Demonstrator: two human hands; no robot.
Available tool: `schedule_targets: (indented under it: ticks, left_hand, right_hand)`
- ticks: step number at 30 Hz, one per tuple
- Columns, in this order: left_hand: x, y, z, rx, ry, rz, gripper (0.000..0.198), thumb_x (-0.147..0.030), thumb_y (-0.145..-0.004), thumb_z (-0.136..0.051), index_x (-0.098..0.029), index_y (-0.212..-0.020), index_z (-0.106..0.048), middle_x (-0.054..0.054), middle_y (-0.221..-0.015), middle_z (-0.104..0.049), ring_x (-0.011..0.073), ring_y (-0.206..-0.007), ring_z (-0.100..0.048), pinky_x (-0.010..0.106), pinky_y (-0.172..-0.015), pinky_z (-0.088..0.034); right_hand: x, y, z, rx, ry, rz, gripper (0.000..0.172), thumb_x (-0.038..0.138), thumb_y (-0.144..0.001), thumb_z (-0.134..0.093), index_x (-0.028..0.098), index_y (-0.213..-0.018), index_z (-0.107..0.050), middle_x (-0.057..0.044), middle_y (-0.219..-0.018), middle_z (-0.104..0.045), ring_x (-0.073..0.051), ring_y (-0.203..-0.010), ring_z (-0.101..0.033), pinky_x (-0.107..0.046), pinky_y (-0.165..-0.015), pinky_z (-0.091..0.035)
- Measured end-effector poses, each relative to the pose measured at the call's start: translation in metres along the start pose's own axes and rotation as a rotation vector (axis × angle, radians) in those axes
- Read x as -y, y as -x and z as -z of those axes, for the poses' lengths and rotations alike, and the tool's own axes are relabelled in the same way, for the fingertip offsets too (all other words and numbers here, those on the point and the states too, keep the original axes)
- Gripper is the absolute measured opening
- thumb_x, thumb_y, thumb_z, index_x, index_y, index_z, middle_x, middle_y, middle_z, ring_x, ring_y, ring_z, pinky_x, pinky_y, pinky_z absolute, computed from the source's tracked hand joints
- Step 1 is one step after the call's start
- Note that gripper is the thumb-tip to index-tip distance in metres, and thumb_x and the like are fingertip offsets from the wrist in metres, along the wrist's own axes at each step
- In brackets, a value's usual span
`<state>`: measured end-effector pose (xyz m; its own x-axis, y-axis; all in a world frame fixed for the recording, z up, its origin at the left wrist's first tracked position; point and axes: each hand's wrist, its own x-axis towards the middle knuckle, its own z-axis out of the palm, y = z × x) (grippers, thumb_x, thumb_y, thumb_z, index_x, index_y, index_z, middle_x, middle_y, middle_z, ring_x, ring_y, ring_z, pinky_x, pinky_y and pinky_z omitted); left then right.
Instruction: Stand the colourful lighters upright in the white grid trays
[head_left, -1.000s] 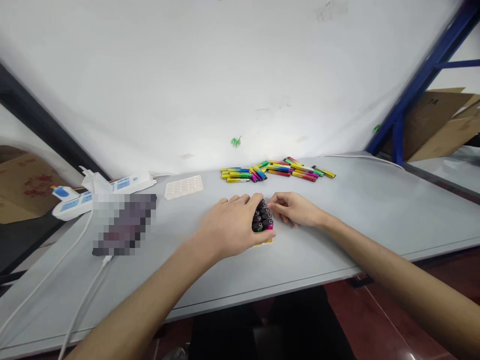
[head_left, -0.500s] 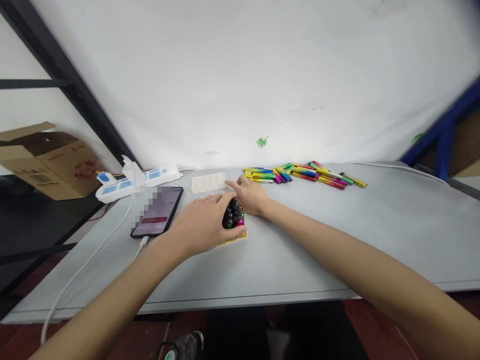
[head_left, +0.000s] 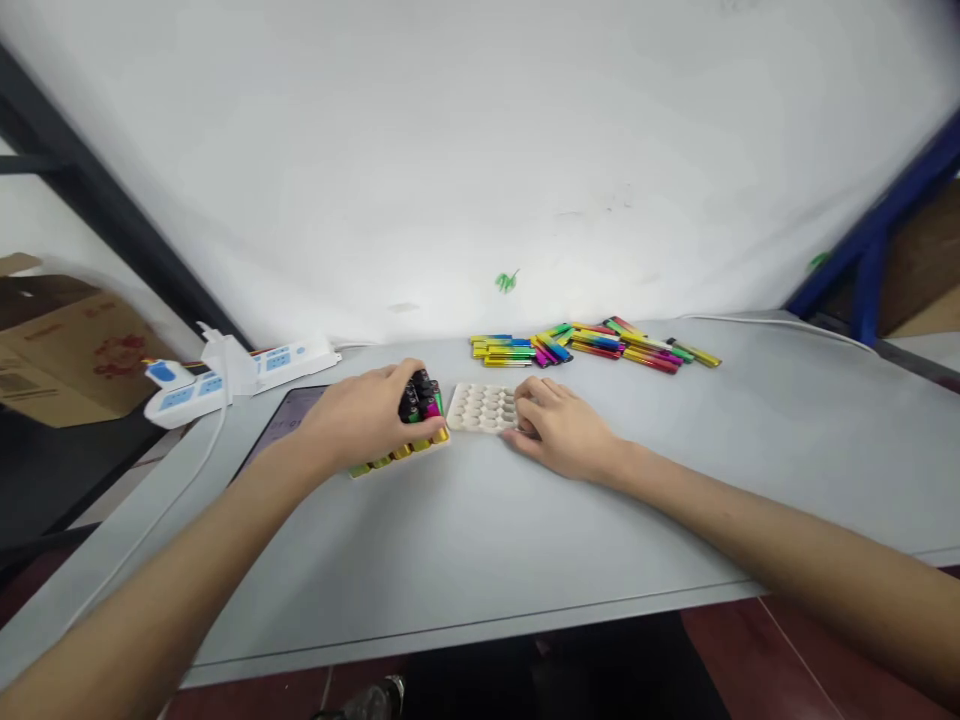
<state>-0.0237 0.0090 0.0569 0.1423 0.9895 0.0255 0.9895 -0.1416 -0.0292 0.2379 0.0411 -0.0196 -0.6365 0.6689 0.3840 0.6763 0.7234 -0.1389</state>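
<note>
My left hand (head_left: 369, 414) is wrapped over a block of upright lighters (head_left: 424, 400) with black tops and shiny coloured bodies. They stand in a pale tray (head_left: 409, 455), whose front edge shows below my thumb. Just right of it lies a second white tray (head_left: 476, 408) with rows of round holes, nothing in the ones I can see. My right hand (head_left: 559, 428) has its fingers curled onto that tray's right end, hiding that part. The thumb rests by the near corner.
Loose shiny lighters (head_left: 600, 342) lie in a pile at the back, near the wall. A phone (head_left: 281, 415) is partly behind my left forearm. A white power strip (head_left: 277, 365) with cables stands at the left, and a cardboard box (head_left: 75, 350) is beyond the table's edge.
The filled tray has moved left under my left hand. My right hand has brought the white holed tray from behind to the right side of it. The view has shifted a little too.
</note>
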Motion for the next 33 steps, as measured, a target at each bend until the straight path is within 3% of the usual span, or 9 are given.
schedule_targets:
  ticks: [6, 12, 14, 17, 20, 22, 26, 29, 33]
  left_hand:
    - [0.012, -0.050, 0.004, 0.014, -0.068, -0.017, 0.080, -0.079, -0.075, -0.043, -0.027, -0.136, -0.042, 0.011, -0.114, -0.069, 0.0349, -0.097, -0.066, 0.037, -0.069, -0.044]
    - [0.025, -0.096, 0.005, -0.016, -0.113, -0.054, 0.077, -0.076, -0.077, -0.043, -0.027, -0.137, -0.042, 0.012, -0.119, -0.067, 0.0359, -0.101, -0.064, 0.038, -0.071, -0.044]
    - [0.026, -0.102, 0.007, -0.031, -0.157, -0.098, 0.075, -0.076, -0.078, -0.043, -0.028, -0.136, -0.043, 0.010, -0.121, -0.067, 0.0350, -0.100, -0.063, 0.037, -0.074, -0.043]
    - [0.021, -0.099, 0.015, -0.040, -0.243, -0.170, 0.075, -0.076, -0.084, -0.031, -0.024, -0.136, -0.042, 0.010, -0.120, -0.065, 0.0307, -0.097, -0.061, 0.036, -0.081, -0.043]
    - [0.014, -0.090, 0.023, -0.051, -0.287, -0.228, 0.075, -0.074, -0.090, -0.022, -0.018, -0.138, -0.041, 0.011, -0.123, -0.062, 0.0285, -0.099, -0.059, 0.039, -0.091, -0.041]
    - [0.009, -0.085, 0.025, -0.076, -0.307, -0.254, 0.075, -0.071, -0.092, -0.021, -0.015, -0.138, -0.040, 0.014, -0.130, -0.058, 0.0316, -0.113, -0.054, 0.045, -0.100, -0.036]
    - [-0.018, -0.074, 0.015, -0.243, -0.281, -0.263, 0.068, -0.061, -0.094, -0.028, -0.015, -0.144, -0.035, 0.013, -0.148, -0.043, 0.0341, -0.136, -0.036, 0.047, -0.112, -0.026]
    - [-0.057, -0.063, -0.003, -0.278, -0.133, -0.398, 0.055, -0.053, -0.093, -0.038, -0.020, -0.135, -0.048, 0.011, -0.140, -0.051, 0.0311, -0.132, -0.042, 0.045, -0.113, -0.028]
    - [-0.110, -0.051, -0.033, -0.196, 0.096, -0.582, 0.040, -0.049, -0.092, -0.045, -0.024, -0.119, -0.062, 0.009, -0.131, -0.059, 0.0287, -0.123, -0.051, 0.046, -0.107, -0.037]
  right_hand:
    - [-0.039, 0.033, 0.024, 0.006, -0.138, -0.098, 0.046, 0.047, -0.092, -0.055, 0.019, -0.057, -0.044, -0.007, -0.100, -0.059, -0.017, -0.079, -0.054, -0.035, -0.078, -0.042]
    - [-0.072, 0.029, 0.035, -0.071, -0.194, -0.159, 0.037, 0.040, -0.094, -0.054, 0.021, -0.062, -0.050, -0.006, -0.082, -0.062, -0.020, -0.084, -0.051, -0.032, -0.075, -0.041]
    - [-0.087, 0.028, 0.039, -0.156, -0.129, -0.258, 0.033, 0.038, -0.096, -0.049, 0.020, -0.069, -0.056, -0.006, -0.084, -0.063, -0.021, -0.086, -0.051, -0.033, -0.078, -0.041]
    - [-0.112, 0.032, 0.046, -0.271, 0.061, -0.539, 0.027, 0.036, -0.096, -0.045, 0.019, -0.085, -0.063, -0.011, -0.099, -0.063, -0.027, -0.095, -0.052, -0.038, -0.083, -0.040]
    - [-0.132, 0.039, 0.047, -0.220, 0.223, -0.799, 0.028, 0.034, -0.092, -0.047, 0.013, -0.104, -0.063, -0.019, -0.109, -0.060, -0.034, -0.103, -0.050, -0.043, -0.087, -0.039]
    - [-0.137, 0.041, 0.046, -0.151, 0.249, -0.863, 0.031, 0.031, -0.090, -0.048, 0.011, -0.110, -0.060, -0.021, -0.113, -0.058, -0.036, -0.108, -0.049, -0.045, -0.089, -0.039]
    - [-0.132, 0.040, 0.042, -0.093, 0.208, -0.836, 0.030, 0.026, -0.088, -0.047, 0.011, -0.110, -0.059, -0.022, -0.117, -0.056, -0.035, -0.110, -0.049, -0.045, -0.091, -0.039]
    - [-0.128, 0.038, 0.043, -0.127, 0.208, -0.834, 0.030, 0.027, -0.087, -0.047, 0.012, -0.111, -0.059, -0.021, -0.117, -0.055, -0.035, -0.109, -0.051, -0.043, -0.090, -0.040]
    - [-0.133, 0.044, 0.045, -0.152, 0.247, -0.923, 0.035, 0.032, -0.087, -0.049, 0.010, -0.114, -0.056, -0.022, -0.119, -0.054, -0.036, -0.110, -0.050, -0.045, -0.092, -0.039]
